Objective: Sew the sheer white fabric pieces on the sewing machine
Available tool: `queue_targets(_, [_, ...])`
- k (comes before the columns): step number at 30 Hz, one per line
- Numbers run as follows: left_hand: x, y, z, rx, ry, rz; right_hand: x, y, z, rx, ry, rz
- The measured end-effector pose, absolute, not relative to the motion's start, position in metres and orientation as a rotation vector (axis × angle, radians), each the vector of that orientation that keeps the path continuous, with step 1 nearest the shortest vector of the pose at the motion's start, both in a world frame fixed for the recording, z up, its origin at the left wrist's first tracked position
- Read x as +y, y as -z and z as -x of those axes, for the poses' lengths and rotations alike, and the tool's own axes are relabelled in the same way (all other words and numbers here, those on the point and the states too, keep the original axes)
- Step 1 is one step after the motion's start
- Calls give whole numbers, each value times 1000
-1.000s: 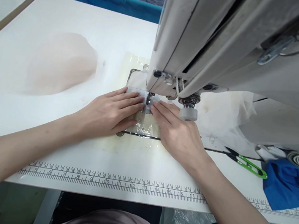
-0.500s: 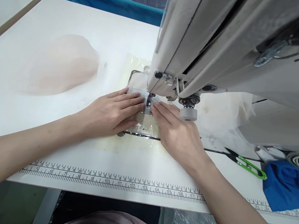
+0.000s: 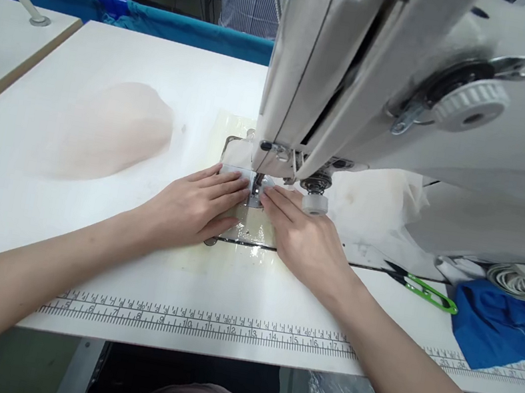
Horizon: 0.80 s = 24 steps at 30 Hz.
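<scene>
My left hand (image 3: 194, 205) lies flat on the sewing machine bed, fingers stretched out over a small pale, thin piece of cloth (image 3: 236, 170). Its fingertips stop just left of the presser foot (image 3: 257, 185). From the other side, my right hand (image 3: 304, 234) rests with straight fingers laid flat, the tips close to the right of the foot. Both hands press down rather than grasp. The machine head (image 3: 291, 93) stands over the cloth and hides part of it. Below the foot, the bed is covered with shiny clear film (image 3: 257, 226).
Green-handled thread snips (image 3: 431, 294) lie on the right, beside blue cloth (image 3: 498, 326) and a coiled pale cord (image 3: 522, 279). Sheer whitish material (image 3: 373, 202) sits under the machine arm. A printed ruler (image 3: 229, 329) runs along the table's front edge. Other people stand beyond the blue cloth edging (image 3: 186, 24).
The head view has shifted, so the table and machine appear slightly lower and more of the machine's dial shows. Both hands keep the same flat pose beside the presser foot.
</scene>
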<state>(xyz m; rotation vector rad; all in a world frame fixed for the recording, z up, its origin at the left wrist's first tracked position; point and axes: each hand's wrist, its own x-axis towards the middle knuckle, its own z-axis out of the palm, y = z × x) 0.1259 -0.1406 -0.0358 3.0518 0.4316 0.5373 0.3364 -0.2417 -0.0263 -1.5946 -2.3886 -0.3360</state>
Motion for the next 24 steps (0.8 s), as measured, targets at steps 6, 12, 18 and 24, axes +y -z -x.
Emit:
queue_targets(6, [-141, 36, -126, 441, -535, -3041, -243, 28, -338, -2361, 394, 1531])
queue_targets(12, [-141, 37, -126, 436, -530, -3041, -247, 19, -339, -2186, 508, 1400])
queue_targets(18, [-141, 37, -126, 457, -504, -3051, -246, 19, -339, -2199, 465, 1403])
queue_targets(24, [-141, 37, -126, 449, -526, -3040, -245, 20, -338, -2185, 435, 1364])
